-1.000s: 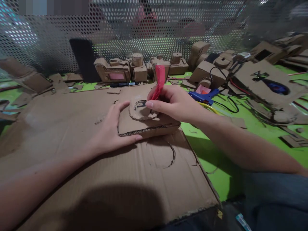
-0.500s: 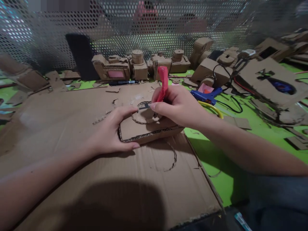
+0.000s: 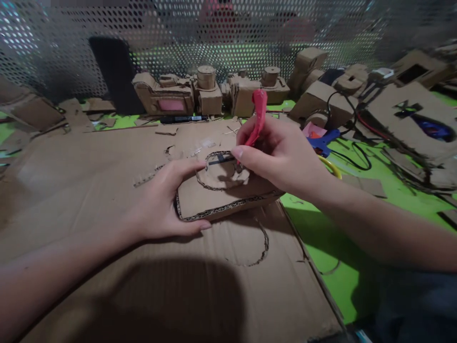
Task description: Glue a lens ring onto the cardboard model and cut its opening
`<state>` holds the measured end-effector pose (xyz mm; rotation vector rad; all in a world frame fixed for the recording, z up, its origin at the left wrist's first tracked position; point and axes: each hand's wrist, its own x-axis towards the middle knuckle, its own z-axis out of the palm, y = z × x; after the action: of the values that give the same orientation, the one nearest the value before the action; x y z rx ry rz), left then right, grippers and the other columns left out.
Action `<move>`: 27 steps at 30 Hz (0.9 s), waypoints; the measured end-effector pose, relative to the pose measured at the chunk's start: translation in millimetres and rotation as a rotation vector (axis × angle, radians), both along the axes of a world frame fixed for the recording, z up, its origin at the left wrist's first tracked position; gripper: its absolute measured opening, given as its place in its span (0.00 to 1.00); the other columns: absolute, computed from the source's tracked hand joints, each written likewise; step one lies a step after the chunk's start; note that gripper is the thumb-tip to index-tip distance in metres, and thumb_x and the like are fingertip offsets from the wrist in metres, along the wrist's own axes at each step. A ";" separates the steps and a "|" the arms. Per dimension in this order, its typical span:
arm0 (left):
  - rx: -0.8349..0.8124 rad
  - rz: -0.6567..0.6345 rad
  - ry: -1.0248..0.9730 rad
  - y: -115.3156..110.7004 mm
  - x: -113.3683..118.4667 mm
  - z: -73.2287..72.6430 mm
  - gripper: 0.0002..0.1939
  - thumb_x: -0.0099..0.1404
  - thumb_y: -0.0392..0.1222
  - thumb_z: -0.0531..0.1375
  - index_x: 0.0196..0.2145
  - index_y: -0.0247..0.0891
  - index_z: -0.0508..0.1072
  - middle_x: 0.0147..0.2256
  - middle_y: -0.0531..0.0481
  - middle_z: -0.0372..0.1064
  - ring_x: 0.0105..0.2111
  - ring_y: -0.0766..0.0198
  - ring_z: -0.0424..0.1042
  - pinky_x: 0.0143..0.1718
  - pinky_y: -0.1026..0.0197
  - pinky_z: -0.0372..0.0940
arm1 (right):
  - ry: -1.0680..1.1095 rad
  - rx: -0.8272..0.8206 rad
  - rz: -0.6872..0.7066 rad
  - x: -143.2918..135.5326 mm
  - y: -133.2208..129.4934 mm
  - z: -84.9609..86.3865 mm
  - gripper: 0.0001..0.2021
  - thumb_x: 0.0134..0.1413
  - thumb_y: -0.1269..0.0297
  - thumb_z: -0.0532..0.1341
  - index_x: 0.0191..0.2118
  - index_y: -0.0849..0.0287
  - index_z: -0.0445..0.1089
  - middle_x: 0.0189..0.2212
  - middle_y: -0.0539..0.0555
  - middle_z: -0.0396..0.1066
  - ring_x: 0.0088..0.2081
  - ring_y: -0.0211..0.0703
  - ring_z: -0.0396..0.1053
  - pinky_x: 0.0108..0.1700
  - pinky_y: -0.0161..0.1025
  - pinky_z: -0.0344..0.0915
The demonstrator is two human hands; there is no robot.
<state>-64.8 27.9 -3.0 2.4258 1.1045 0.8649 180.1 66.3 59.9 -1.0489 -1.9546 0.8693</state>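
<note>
My left hand [image 3: 157, 200] is wrapped round the left end of a flat cardboard box [image 3: 194, 200], thumb along its front and a finger on top. A rounded cardboard piece [image 3: 217, 177] with ragged corrugated edges and a dark strip lies on the box. My right hand [image 3: 285, 155] pinches a slim red tool [image 3: 260, 107], which looks wrapped in tape or plastic. Its lower end points down at the right part of the rounded piece; whether it has a blade I cannot make out. The box rests on a large cardboard sheet [image 3: 117, 147].
Cardboard camera models [image 3: 167, 97] line the back, before a perforated metal screen [image 3: 171, 28]. A black marker [image 3: 182, 119] lies there. On the right are a blue glue gun [image 3: 324, 142], its black cord, a yellow ring [image 3: 330, 166] and cardboard scraps on the green table [image 3: 321, 228].
The red tool and my right hand have shifted right along the rounded piece, uncovering more of the dark strip. My left hand keeps its hold. The whole view has shifted slightly.
</note>
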 end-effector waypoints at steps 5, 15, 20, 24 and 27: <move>0.006 -0.011 -0.007 0.7 -0.8 -0.6 0.43 0.55 0.64 0.69 0.64 0.55 0.60 0.57 0.45 0.70 0.57 0.36 0.72 0.56 0.32 0.71 | 0.025 -0.032 0.012 1.2 2.0 -0.2 0.06 0.57 0.68 0.64 0.32 0.56 0.66 0.24 0.49 0.66 0.28 0.39 0.62 0.28 0.39 0.60; 0.019 -0.010 -0.016 1.3 -0.8 -4.3 0.44 0.56 0.65 0.70 0.65 0.55 0.60 0.57 0.44 0.70 0.56 0.37 0.72 0.54 0.33 0.71 | 0.059 -0.020 0.070 3.3 4.6 -3.9 0.04 0.55 0.67 0.62 0.31 0.57 0.67 0.24 0.48 0.65 0.28 0.37 0.63 0.28 0.37 0.59; 0.038 -0.005 -0.016 -0.6 -1.2 -4.7 0.43 0.57 0.65 0.69 0.65 0.54 0.60 0.57 0.43 0.69 0.56 0.39 0.72 0.55 0.35 0.71 | 0.144 -0.062 0.121 2.9 7.5 -8.0 0.05 0.54 0.66 0.62 0.30 0.58 0.67 0.20 0.45 0.62 0.24 0.34 0.60 0.27 0.36 0.58; 0.017 0.008 0.001 -0.9 -0.3 -2.0 0.42 0.57 0.64 0.69 0.64 0.50 0.61 0.56 0.41 0.70 0.56 0.38 0.72 0.55 0.34 0.71 | 0.216 -0.073 0.122 2.6 8.0 -10.5 0.06 0.55 0.64 0.63 0.30 0.57 0.67 0.20 0.44 0.61 0.23 0.33 0.59 0.27 0.36 0.58; -0.028 0.021 -0.009 0.1 1.8 0.7 0.42 0.53 0.64 0.70 0.62 0.51 0.63 0.56 0.43 0.71 0.56 0.36 0.72 0.55 0.32 0.71 | 0.146 -0.051 0.125 2.3 4.6 -8.4 0.06 0.56 0.63 0.63 0.30 0.58 0.67 0.21 0.45 0.63 0.24 0.34 0.60 0.28 0.36 0.58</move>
<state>-63.0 28.0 -2.3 2.3890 1.1330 0.8602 182.4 70.8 51.5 -0.8739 -1.8992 1.0395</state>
